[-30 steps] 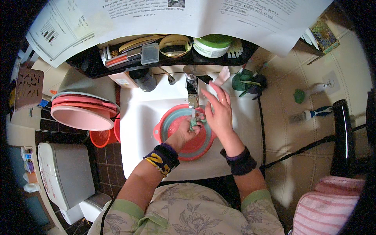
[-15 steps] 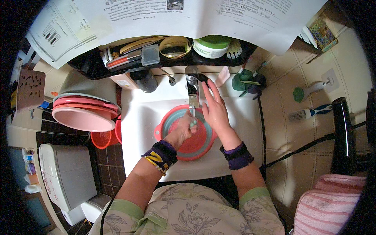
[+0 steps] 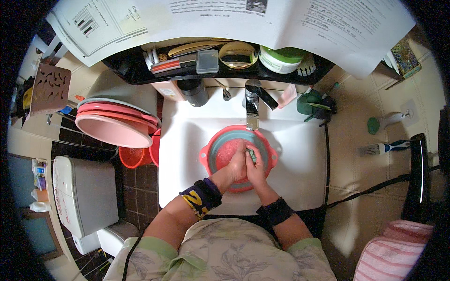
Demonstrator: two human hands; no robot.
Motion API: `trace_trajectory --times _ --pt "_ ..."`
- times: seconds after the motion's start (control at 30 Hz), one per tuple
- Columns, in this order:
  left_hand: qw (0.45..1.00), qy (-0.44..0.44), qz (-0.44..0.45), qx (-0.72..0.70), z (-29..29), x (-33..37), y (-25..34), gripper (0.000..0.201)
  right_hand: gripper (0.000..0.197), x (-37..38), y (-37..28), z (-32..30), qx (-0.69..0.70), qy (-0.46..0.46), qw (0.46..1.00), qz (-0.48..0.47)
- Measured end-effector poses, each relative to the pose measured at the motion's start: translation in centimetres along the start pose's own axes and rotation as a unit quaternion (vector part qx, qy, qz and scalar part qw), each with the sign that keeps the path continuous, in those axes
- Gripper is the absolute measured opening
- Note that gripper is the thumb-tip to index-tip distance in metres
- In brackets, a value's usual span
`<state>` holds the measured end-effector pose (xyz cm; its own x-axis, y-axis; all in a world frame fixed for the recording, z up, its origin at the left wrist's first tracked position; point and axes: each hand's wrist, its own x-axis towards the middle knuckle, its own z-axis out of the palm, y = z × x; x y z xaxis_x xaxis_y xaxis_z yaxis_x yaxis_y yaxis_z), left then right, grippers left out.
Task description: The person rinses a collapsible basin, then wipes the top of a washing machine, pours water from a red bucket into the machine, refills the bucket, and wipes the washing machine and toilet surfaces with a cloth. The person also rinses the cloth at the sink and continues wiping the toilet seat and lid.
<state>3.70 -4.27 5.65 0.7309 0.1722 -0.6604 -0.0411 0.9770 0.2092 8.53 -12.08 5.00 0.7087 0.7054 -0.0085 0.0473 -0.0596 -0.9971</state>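
Note:
My hands meet over a round pink basin (image 3: 205,158) with a grey-blue inner ring, set in the white sink (image 3: 300,178). My left hand (image 3: 236,165) is closed, with its thumb side toward the right hand. Pressed up against it, my right hand (image 3: 256,170) has its fingers curled in. Between them shows a small pale green thing (image 3: 252,156), gripped by both hands; its kind cannot be made out. Just beyond the hands stands the chrome faucet (image 3: 252,110), its dark handle (image 3: 267,99) pointing right. Dark bands wrap both wrists.
Behind the sink, a black shelf (image 3: 136,75) carries a green-lidded tub (image 3: 281,60) and small items under hanging papers (image 3: 197,23). Stacked basins (image 3: 112,131) stand left, above a red bucket (image 3: 131,157). A brush (image 3: 384,148) and pink towel (image 3: 398,253) are at right.
My right hand has come down from beside the faucet handle to meet my left hand over the basin. It now grips the pale green thing too. The whole view has shifted.

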Motion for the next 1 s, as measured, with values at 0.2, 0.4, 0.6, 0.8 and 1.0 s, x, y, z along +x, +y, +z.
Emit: trace_trajectory --times 0.2,0.4,0.6,0.8,1.0 --pt "0.822 0.205 0.406 0.342 -5.3 -3.3 2.5 0.031 0.023 0.4 1.4 0.4 0.143 0.090 0.950 0.265" --pt "0.727 0.343 0.569 0.171 -12.4 -11.4 12.0 0.016 0.038 0.9 0.7 2.9 0.206 0.121 0.894 0.379" --pt "0.825 0.298 0.468 -0.107 -23.1 -13.3 18.8 0.038 0.035 1.7 0.4 4.8 0.246 0.078 0.836 0.483" --pt "0.854 0.295 0.396 -0.163 -28.0 -13.1 22.0 0.052 0.035 0.7 -0.1 6.3 0.290 0.056 0.832 0.469" --pt "0.882 0.244 0.398 -0.063 -29.2 -13.3 23.7 0.075 0.034 -0.8 -0.7 7.7 0.268 0.081 0.825 0.491"
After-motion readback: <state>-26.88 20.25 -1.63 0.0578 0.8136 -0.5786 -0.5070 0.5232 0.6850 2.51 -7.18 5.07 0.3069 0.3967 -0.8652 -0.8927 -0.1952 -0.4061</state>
